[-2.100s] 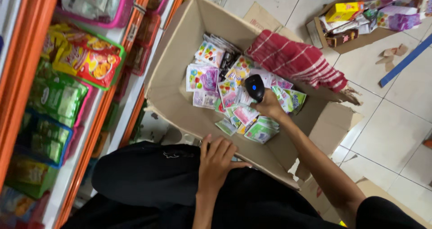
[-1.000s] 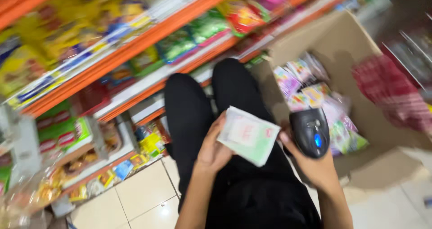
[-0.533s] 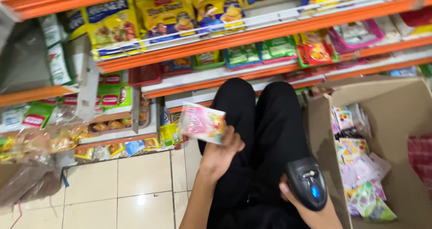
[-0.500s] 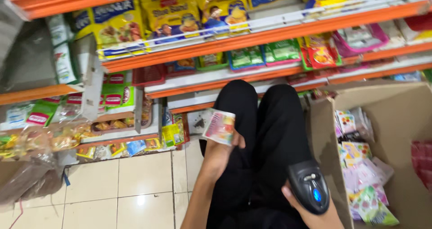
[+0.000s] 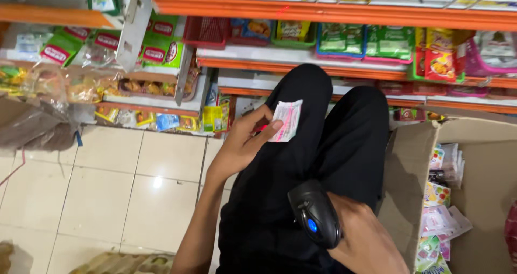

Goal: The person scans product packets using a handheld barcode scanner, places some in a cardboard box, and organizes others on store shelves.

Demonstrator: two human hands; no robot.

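The thumb and fingertips of the left hand (image 5: 243, 143) pinch a small pink-and-white sachet (image 5: 287, 120) by its lower left edge, near the middle of the frame, so that most of the packet stands free of the palm with one flat face turned up and nothing over it. The right hand (image 5: 360, 236), at the lower middle, is wrapped around the grip of a black handheld scanner (image 5: 314, 213); its fingers are mostly hidden behind the body, but the hold looks closed and firm, and the device's blue-lit head is tilted up towards the sachet, just below it and apart from it. Both hands hover over the person's black-trousered lap (image 5: 318, 145), which keeps packet and scanner close together. At the right edge an open cardboard box (image 5: 412, 182) stands touching the leg, with more small colourful sachets (image 5: 439, 198) inside, within easy reach of the right arm. Across the top run orange-edged shelves (image 5: 334, 13) of packaged goods, and pale floor tiles (image 5: 113, 193) fill the lower left.
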